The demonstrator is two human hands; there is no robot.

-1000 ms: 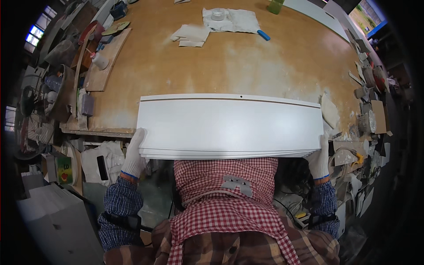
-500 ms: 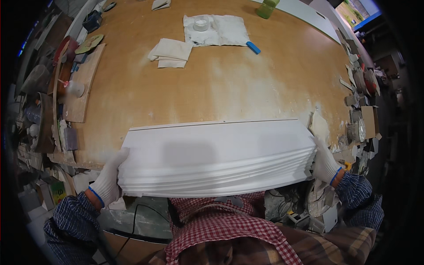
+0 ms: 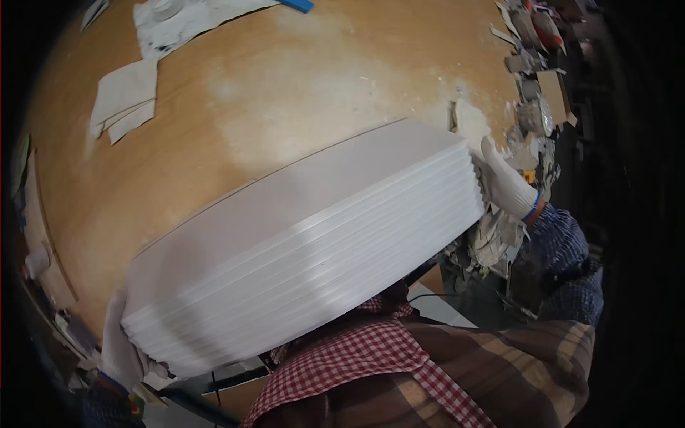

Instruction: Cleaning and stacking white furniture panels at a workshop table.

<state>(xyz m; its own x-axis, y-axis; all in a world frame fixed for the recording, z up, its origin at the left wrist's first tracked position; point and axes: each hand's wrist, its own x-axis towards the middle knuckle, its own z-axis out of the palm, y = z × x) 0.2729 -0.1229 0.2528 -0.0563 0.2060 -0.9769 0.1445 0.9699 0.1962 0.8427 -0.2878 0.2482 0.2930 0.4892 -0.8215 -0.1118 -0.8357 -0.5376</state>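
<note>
A thick stack of long white boards (image 3: 307,235) lies slantwise in front of me, its left end nearer and its right end farther off. The upper board's face is in shade, and the layered edges face me. Around the left end is my left hand (image 3: 121,342) in a white knit glove, its fingers partly hidden by the boards. At the right end my right hand (image 3: 510,185), gloved the same way with a blue cuff edge, presses on the board ends, thumb up and the other fingers largely out of sight.
The wooden workbench (image 3: 285,93) carries folded cloths (image 3: 128,96), a white sheet (image 3: 207,16) with a clear round container (image 3: 167,7), and a blue block (image 3: 296,6). Cans and tools (image 3: 531,114) crowd its right edge. A plank (image 3: 46,235) and a white bottle (image 3: 37,262) are at left.
The view has turned right. The stack has swung from level to slanted, its right end farther away and its left end closer, with both hands still at the ends. The board edges are more evenly aligned.
</note>
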